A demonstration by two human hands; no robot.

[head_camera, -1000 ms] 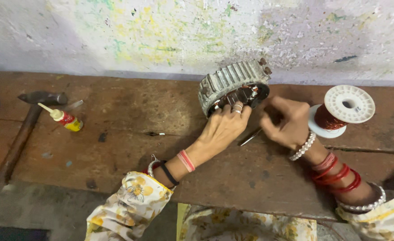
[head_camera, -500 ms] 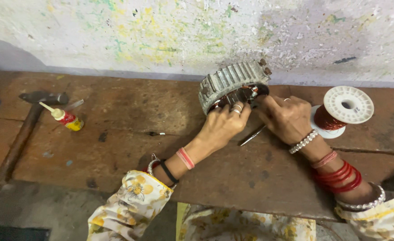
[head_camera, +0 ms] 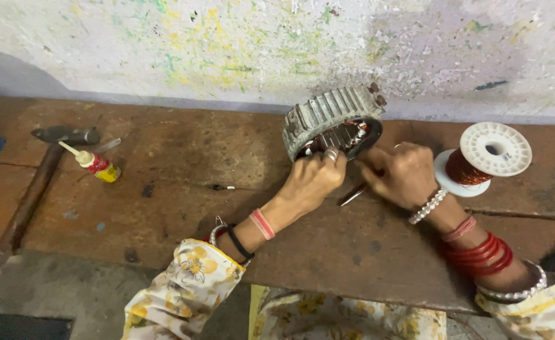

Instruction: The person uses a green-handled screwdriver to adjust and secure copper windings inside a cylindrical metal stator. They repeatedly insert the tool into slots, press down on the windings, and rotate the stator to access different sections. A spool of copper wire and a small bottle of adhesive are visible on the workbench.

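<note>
On the far left of the wooden counter [head_camera: 164, 164], a hammer [head_camera: 38, 182] was seen lying with its dark head toward the wall, and just beside it a small glue bottle [head_camera: 95, 165] with a red and yellow body and a pale nozzle; neither had been shifted over the last second. Nearer the middle, a small dark pin or nail [head_camera: 221, 187] was left on the boards, well apart from the work. The ribbed metal stator ring [head_camera: 328, 119] was propped tilted against the paint-spattered wall [head_camera: 227, 44], its opening and copper windings turned toward the person. The left hand [head_camera: 312, 179] was kept at the ring's lower rim throughout, fingers curled and pressed on the windings. The change was on the right: the right hand [head_camera: 403, 173], held back toward the spool a second earlier, had been brought in against the ring's lower right edge, closed around a thin metal tool [head_camera: 353, 195] whose end showed beneath it. From this it was judged that the working of the windings had been taken up again with both hands. A white spool of copper wire [head_camera: 482, 160] was left just right of the wrist; its flange sat close enough to be knocked. Whether wire ran to the ring could not be told.
</note>
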